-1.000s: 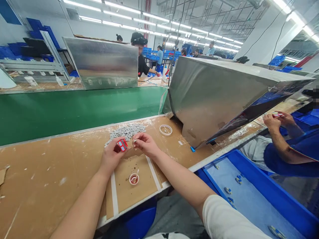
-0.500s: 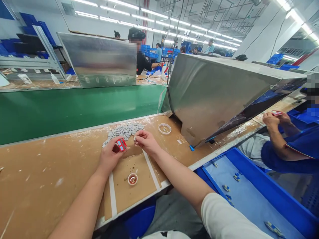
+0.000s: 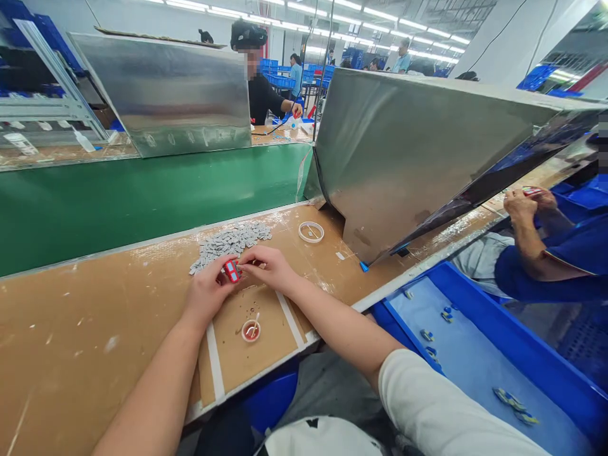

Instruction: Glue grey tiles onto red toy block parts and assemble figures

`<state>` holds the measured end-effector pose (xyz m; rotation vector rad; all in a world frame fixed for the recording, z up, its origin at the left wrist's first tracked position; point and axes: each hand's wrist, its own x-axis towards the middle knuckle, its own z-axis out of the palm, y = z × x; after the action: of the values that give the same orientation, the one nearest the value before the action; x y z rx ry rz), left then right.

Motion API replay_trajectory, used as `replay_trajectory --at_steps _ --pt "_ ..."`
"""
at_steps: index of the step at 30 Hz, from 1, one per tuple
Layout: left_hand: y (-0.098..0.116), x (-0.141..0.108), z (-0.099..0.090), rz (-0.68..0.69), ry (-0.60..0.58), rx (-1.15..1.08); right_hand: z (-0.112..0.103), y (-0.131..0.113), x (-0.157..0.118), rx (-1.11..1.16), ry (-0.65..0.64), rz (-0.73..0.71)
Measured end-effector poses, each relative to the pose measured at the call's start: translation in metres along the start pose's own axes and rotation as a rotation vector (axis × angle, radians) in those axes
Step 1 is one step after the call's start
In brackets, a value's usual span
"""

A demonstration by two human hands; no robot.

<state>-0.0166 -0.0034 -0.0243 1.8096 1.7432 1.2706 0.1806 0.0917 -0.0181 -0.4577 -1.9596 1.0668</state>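
Two bare hands on one small red-and-white block with pale window-like patches (image 3: 232, 271), so I'd call this mid-job. Nearest on the bench is a little clear round cup of red stuff (image 3: 251, 341) with a pale stick in it. Past that, the left hand (image 3: 209, 285) grips the block, held up just this side of the heap. Right hand (image 3: 270, 269) has thumb and finger pinched narrow at the block's side; can't tell if anything's between them. Behind is a loose heap of flat grey pieces (image 3: 230, 244), so plenty seems left. Can't say what's finished on the block. Farther back runs a smooth green strip (image 3: 156, 190).
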Motion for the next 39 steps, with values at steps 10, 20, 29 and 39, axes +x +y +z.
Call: replay_trajectory --at_steps 10,20,29,39 --pt "0.008 0.001 -0.002 -0.053 0.007 -0.004 0.009 0.006 -0.001 -0.072 0.014 -0.092" --pt "0.003 0.002 -0.005 0.030 0.008 0.045 0.010 0.003 -0.004 0.112 0.029 0.028" --pt "0.003 0.001 -0.006 0.067 0.039 0.084 0.013 0.002 -0.002 0.086 -0.008 0.067" --pt "-0.001 -0.005 -0.006 0.142 -0.099 0.107 -0.002 -0.011 0.002 -0.261 -0.314 -0.081"
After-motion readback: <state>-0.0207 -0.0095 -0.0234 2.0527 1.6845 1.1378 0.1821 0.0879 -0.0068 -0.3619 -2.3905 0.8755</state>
